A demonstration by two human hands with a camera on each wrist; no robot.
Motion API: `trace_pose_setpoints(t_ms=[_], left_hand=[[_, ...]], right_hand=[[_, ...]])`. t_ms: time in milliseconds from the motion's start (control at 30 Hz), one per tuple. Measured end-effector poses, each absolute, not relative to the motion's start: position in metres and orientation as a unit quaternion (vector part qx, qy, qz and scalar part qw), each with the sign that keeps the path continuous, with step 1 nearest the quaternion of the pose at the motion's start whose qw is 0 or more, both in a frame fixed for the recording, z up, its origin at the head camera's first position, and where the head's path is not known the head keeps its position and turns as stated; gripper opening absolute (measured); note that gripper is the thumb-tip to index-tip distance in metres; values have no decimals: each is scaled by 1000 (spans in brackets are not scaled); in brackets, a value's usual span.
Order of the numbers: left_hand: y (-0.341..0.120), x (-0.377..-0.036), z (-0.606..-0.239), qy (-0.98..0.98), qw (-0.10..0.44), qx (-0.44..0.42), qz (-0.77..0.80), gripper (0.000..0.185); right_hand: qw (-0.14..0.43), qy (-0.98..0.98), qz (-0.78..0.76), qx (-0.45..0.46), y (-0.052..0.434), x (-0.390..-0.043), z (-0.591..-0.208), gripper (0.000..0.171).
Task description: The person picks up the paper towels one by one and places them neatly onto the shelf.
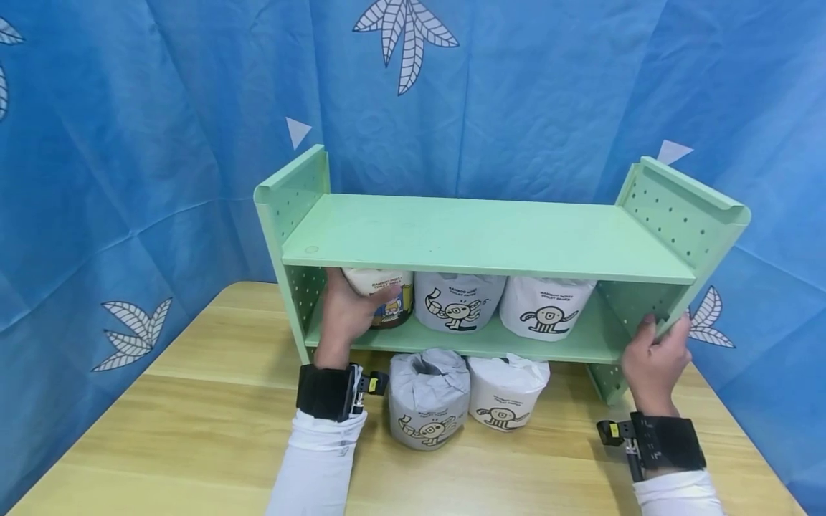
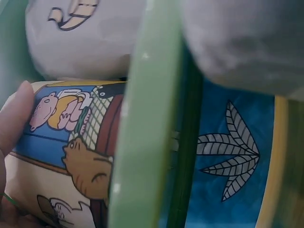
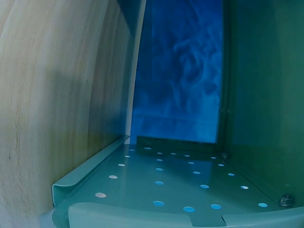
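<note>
A green two-tier metal shelf (image 1: 490, 240) stands on a wooden table. My left hand (image 1: 351, 312) reaches into the lower tier and grips a wrapped roll with a colourful cartoon label (image 1: 386, 295); the same roll (image 2: 61, 152) fills the left wrist view, with a fingertip at its left edge. Two white wrapped rolls (image 1: 457, 301) (image 1: 546, 307) sit beside it on the lower tier. My right hand (image 1: 653, 358) grips the front edge of the shelf's perforated right side panel (image 1: 677, 215). The right wrist view shows that perforated panel (image 3: 171, 185) close up.
Two more wrapped rolls (image 1: 429, 401) (image 1: 506, 390) stand on the table (image 1: 193, 401) under the shelf's front. A blue leaf-print cloth (image 1: 129, 143) hangs behind and at both sides. The top tier carries nothing.
</note>
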State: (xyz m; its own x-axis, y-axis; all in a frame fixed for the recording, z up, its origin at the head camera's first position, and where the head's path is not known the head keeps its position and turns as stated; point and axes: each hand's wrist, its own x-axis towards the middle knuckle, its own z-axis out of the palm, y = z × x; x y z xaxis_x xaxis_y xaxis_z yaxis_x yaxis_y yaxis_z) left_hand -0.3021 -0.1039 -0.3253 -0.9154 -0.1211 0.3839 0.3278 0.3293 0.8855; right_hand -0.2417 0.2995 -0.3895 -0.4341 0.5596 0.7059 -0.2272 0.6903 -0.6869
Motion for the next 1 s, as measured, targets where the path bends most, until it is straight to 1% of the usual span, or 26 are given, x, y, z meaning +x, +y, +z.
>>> trace_pose_setpoints(t_ms=[233,433,667,1000], left_hand=[[-103,-302,-326,-807,189,-57,-557,103],[-105,-302,-323,-812,167,-63,-555,103],[-110,-301,-322,-823,149,-68,-544,102],[-115,-298,-323,-841,152,-78,-513,100]], right_hand=[[522,-759,374,-109,299,-241,-389,42],[515,-762,377,-111,299,-241,-387,42],[521,-757,379,-106,298,-241,-387,41],[520,-760,373,-109,297,-240,-388,39]])
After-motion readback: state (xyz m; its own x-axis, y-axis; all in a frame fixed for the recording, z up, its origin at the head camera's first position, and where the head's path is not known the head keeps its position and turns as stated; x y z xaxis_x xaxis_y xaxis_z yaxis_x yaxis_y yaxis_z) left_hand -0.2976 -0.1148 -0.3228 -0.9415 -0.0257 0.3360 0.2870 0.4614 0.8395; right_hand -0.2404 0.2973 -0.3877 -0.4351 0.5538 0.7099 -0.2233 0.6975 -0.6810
